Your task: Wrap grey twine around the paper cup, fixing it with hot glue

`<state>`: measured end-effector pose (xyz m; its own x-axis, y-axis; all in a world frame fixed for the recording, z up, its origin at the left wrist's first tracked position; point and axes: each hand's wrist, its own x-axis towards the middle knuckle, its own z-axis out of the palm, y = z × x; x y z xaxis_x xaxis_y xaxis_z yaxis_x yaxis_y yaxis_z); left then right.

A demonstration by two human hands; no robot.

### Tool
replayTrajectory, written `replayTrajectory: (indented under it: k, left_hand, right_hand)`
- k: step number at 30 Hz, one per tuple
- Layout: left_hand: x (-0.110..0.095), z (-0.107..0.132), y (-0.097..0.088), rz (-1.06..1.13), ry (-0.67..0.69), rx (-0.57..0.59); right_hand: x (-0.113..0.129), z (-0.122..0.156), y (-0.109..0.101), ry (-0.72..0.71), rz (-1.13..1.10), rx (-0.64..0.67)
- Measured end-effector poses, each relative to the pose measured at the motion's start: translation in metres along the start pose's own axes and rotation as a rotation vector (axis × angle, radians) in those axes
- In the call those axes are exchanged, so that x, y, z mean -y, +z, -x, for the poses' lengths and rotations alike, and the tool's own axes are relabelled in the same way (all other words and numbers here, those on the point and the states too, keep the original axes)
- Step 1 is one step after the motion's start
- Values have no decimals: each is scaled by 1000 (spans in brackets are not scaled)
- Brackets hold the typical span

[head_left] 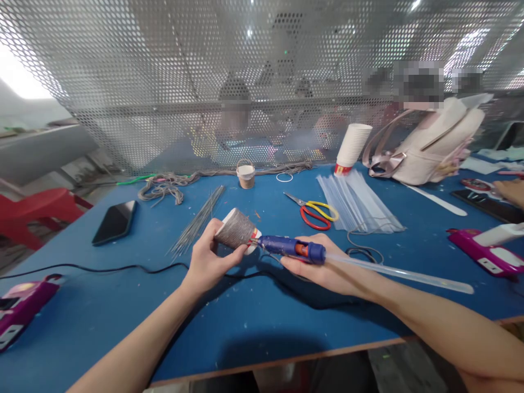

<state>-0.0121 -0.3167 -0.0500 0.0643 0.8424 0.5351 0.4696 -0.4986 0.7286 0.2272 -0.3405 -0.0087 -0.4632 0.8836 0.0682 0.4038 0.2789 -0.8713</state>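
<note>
My left hand [210, 256] is closed around a paper cup [236, 227] wrapped in grey cord, which lies tilted with its red-printed end toward the right. In my right hand [315, 267] is a blue hot glue gun [282, 246], its nozzle touching or very near the uncovered red band of the cup. A long clear glue stick [405, 274] sticks out of the gun's back end. Cord [370, 248] trails on the table by my right hand. Beyond the cup lie scissors [313, 211] with one red and one yellow handle.
A small finished-looking cup basket [246, 176], stacked paper cups [354, 147] and clear plastic strips [356, 202] stand or lie toward the mesh screen. Grey cord lengths [200, 218], a phone [114, 222], a black cable [143, 267], purple power strips [485, 251] and a backpack [434, 142] surround them. Someone's hand [511, 191] shows at right.
</note>
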Motion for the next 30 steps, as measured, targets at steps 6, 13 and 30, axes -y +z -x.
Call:
replayTrajectory:
  k: [6,13,30]
  left_hand:
    - [0,-1,-3,81,-18,24]
    - [0,-3,-4,107,-113,-1]
    - [-5,0,0,-4,-23,-21]
  right_hand:
    - [-5,-4,-6,32,-41,-38]
    - [-20,-12,-20,-153,120,-60]
    - [-60,-56,-26,-329,548,-59]
